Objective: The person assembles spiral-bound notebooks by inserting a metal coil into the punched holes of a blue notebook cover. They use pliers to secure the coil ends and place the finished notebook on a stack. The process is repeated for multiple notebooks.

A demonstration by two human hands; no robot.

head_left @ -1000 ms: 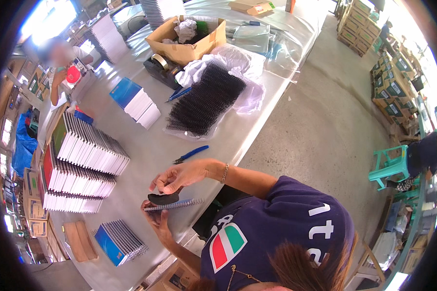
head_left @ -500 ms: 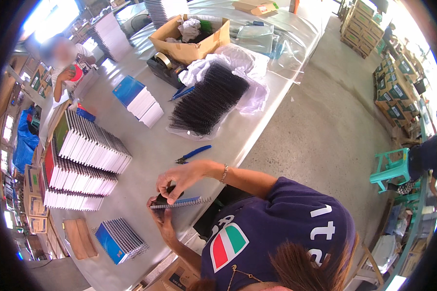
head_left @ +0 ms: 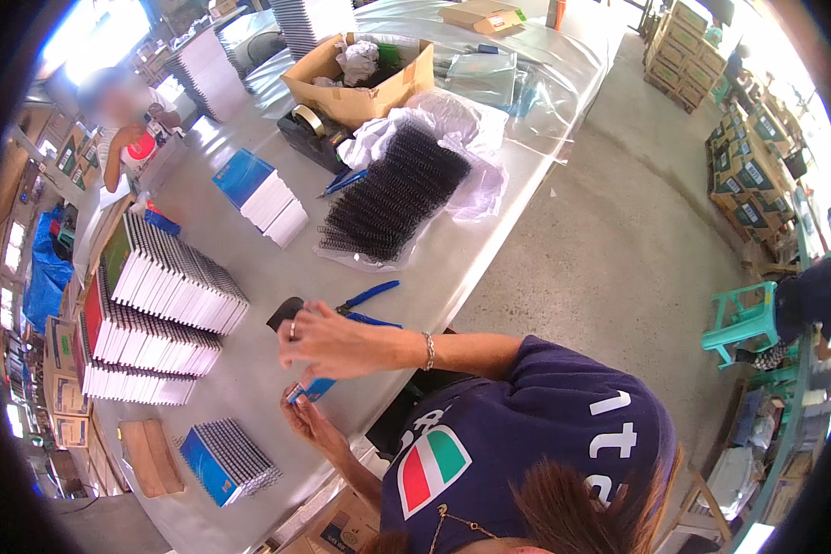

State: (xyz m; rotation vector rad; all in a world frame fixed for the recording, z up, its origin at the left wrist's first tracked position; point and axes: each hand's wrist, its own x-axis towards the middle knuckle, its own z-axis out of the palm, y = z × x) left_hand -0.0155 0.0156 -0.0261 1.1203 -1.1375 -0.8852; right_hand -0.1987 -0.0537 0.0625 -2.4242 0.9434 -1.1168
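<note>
My left hand point(head_left: 312, 423) is closed on the edge of a small blue-covered spiral notebook point(head_left: 319, 389), just above the table's near side. Over it hovers my right hand point(head_left: 346, 340), its fingers loosely bent and apart, with nothing visible in them; it partly covers the notebook. A dark rounded object point(head_left: 286, 314) lies beyond its knuckles, partly hidden; I cannot make out its kind. Pliers with blue handles point(head_left: 371, 294) lie right behind this hand, their handles spread. To the left sits a stack of blue spiral notebooks point(head_left: 226, 462), with a brown wooden block point(head_left: 150, 456) beside it.
Several rows of bound notebooks point(head_left: 171, 286) fill the table's left. Beyond stand unbound blue-covered pads point(head_left: 260, 197), a heap of black spiral coils point(head_left: 397, 194), a tape dispenser point(head_left: 309, 134) and an open carton point(head_left: 360, 92). Another person point(head_left: 125, 129) is at the far left.
My right hand has lifted off the notebook and moved away from me. The dark object has shifted from the notebook to farther up the table. The pliers' handles now show spread apart.
</note>
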